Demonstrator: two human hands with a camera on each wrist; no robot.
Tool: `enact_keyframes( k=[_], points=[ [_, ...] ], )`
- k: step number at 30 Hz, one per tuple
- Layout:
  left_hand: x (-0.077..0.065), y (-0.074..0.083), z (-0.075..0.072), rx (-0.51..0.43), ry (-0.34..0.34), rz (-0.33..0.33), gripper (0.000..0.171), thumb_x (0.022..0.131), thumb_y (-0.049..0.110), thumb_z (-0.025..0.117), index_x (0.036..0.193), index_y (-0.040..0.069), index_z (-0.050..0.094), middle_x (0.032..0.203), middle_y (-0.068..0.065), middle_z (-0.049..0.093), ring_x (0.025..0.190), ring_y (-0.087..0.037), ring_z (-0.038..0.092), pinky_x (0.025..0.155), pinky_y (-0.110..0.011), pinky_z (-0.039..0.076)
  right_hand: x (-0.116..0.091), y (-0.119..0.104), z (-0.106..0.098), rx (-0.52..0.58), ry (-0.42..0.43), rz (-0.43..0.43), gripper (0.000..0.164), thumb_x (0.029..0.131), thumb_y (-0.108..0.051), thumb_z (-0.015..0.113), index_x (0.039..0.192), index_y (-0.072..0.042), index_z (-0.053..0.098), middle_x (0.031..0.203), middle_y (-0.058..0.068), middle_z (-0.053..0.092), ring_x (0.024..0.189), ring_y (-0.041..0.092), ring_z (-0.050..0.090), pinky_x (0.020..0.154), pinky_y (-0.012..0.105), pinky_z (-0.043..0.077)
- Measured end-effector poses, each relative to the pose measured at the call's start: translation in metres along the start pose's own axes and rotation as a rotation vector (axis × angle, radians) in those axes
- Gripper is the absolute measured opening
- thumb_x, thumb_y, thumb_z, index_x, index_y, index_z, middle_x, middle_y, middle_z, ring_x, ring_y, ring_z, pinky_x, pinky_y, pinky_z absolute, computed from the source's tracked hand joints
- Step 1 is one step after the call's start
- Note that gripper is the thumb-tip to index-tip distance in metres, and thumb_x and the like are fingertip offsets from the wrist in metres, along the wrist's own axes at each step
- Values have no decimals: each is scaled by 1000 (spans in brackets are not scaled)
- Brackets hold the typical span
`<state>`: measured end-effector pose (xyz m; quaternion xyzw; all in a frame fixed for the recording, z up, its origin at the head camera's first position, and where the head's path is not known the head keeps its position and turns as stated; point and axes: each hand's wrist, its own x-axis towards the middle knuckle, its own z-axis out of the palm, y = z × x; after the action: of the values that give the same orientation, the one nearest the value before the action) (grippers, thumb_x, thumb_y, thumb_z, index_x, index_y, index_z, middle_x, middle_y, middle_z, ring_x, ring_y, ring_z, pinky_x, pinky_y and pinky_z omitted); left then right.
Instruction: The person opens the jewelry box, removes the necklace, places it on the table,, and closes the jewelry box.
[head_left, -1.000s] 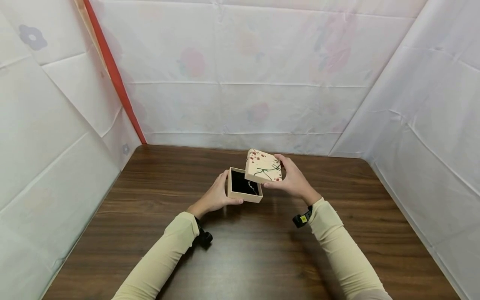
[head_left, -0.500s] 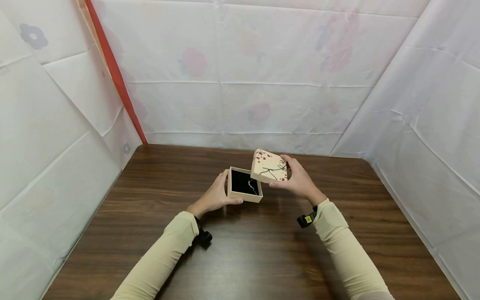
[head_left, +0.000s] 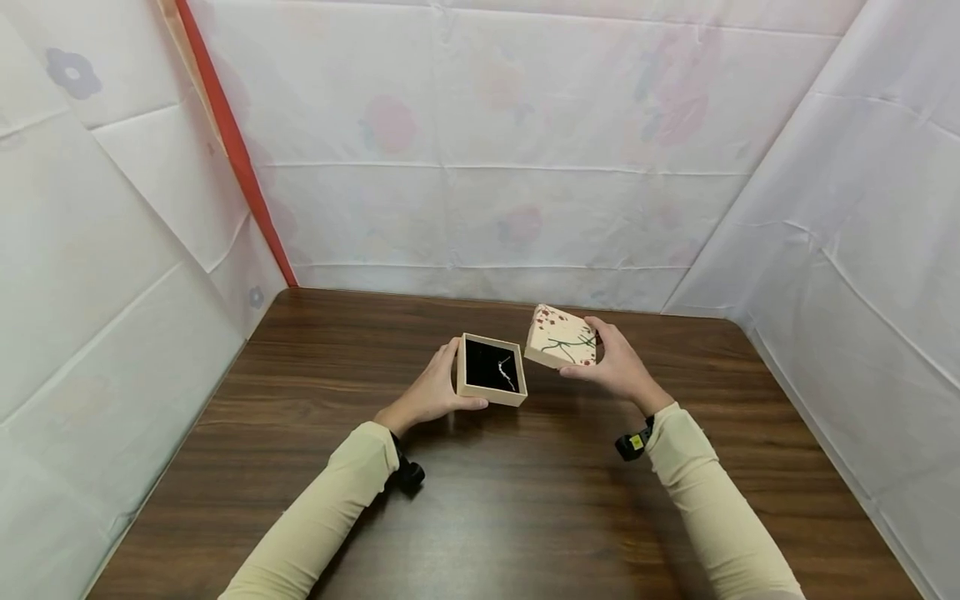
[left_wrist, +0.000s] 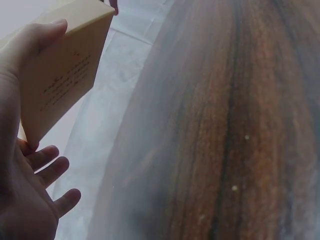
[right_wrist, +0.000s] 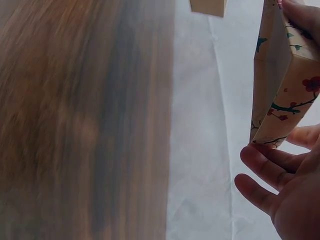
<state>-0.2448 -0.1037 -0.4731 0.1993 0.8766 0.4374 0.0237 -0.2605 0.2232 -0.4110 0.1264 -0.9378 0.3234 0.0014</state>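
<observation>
My left hand (head_left: pixel 431 390) grips a cream cardboard jewelry box base (head_left: pixel 491 395) by its left side, thumb along the near wall. Black padding (head_left: pixel 480 365) lines the base, and a thin silver chain, perhaps a bracelet (head_left: pixel 504 372), lies on it. Small printed writing shows on the underside of the box base (left_wrist: pixel 65 80) in the left wrist view. My right hand (head_left: pixel 618 367) pinches the box lid (head_left: pixel 562 337), cream with red blossoms and green branches, just right of the base and apart from it. The lid's hollow inside (right_wrist: pixel 272 55) is partly seen in the right wrist view.
Both hands are above a dark wood-grain table (head_left: pixel 480 517). White sheets with faint prints (head_left: pixel 480 167) hang behind it and at both sides. A red strip (head_left: pixel 232 150) runs down the back left corner. Each wrist wears a black camera (head_left: pixel 408 475).
My right hand has carried the lid to the right, away from above the base, so the black padding and the chain are now fully uncovered. The left hand and base have hardly moved.
</observation>
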Motion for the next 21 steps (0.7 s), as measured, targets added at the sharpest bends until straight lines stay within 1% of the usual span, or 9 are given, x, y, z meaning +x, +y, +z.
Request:
enact_keyframes(
  k=[2, 4, 9, 13, 18, 21],
  points=[
    [0, -1, 1, 8, 3, 12, 113, 69, 45, 86, 154, 15, 18, 149, -11, 37, 143, -33, 31, 110, -59, 32, -3, 6, -2, -6, -6, 17, 108, 72, -56, 80, 154, -10, 25, 132, 17, 46, 110, 29, 49, 85, 44, 44],
    [1, -2, 2, 18, 8, 26, 111, 68, 45, 86, 152, 16, 21, 144, -11, 41, 138, -32, 36, 108, -58, 35, -4, 12, -4, -12, -5, 28, 109, 72, -58, 79, 154, -10, 25, 135, 18, 45, 111, 30, 49, 87, 47, 44],
    [0, -2, 2, 38, 21, 29, 111, 66, 47, 87, 151, 16, 22, 138, -11, 44, 126, -29, 43, 104, -55, 39, -6, 27, -6, -38, 0, 41, 110, 72, -60, 78, 153, -7, 26, 135, 19, 46, 110, 30, 49, 88, 48, 45],
    [0, -2, 2, 34, 24, 20, 112, 66, 46, 87, 152, 16, 20, 137, -11, 43, 124, -28, 43, 103, -55, 40, -8, 37, -5, -70, -16, 68, 110, 72, -61, 77, 152, -6, 26, 133, 21, 46, 111, 32, 49, 89, 49, 44],
    [0, -2, 2, 38, 32, 15, 112, 67, 44, 87, 152, 15, 19, 138, -12, 42, 124, -28, 43, 103, -54, 40, -13, 48, -2, -84, -42, 116, 113, 71, -63, 77, 152, -5, 25, 137, 26, 42, 117, 37, 47, 93, 54, 42],
    [-1, -2, 2, 37, 35, 8, 114, 67, 43, 87, 153, 15, 18, 140, -12, 41, 125, -29, 43, 104, -54, 40, -15, 55, -1, -105, -52, 129, 113, 71, -65, 75, 152, -5, 25, 139, 27, 41, 120, 39, 46, 95, 56, 42]
  ],
)
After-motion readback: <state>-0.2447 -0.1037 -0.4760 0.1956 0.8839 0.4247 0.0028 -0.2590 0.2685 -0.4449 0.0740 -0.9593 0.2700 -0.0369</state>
